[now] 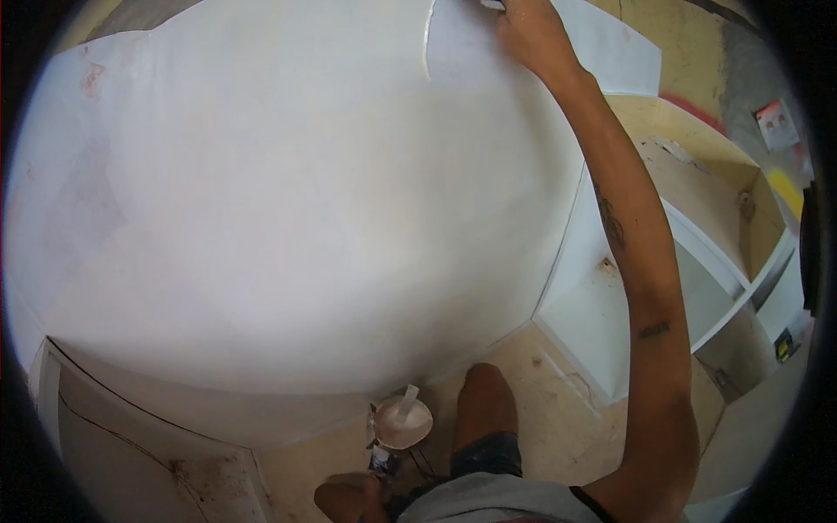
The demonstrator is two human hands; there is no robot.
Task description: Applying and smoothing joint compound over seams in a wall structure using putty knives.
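Observation:
A broad white panel (288, 209) fills most of the head view. My right arm stretches up across its right side, and my right hand (530, 33) is closed round a tool (493, 4), a small pale and dark part of which shows; the upper edge cuts off the rest. Left of this hand, a curved ridge of white paste (427, 44) borders a greyer patch. Down by my knees, a round tub (403, 424) holds pale paste, with a light flat-handled spatula (408, 399) standing in it. My left hand (374, 500) is low beside the tub, its fingers mostly hidden.
White compartments with raised edges (602, 305) and an open plywood box (697, 187) stand to the right. Another framed recess (148, 436) lies at lower left. Bare board (554, 392) stretches around my legs. A small packet (776, 125) is at far right.

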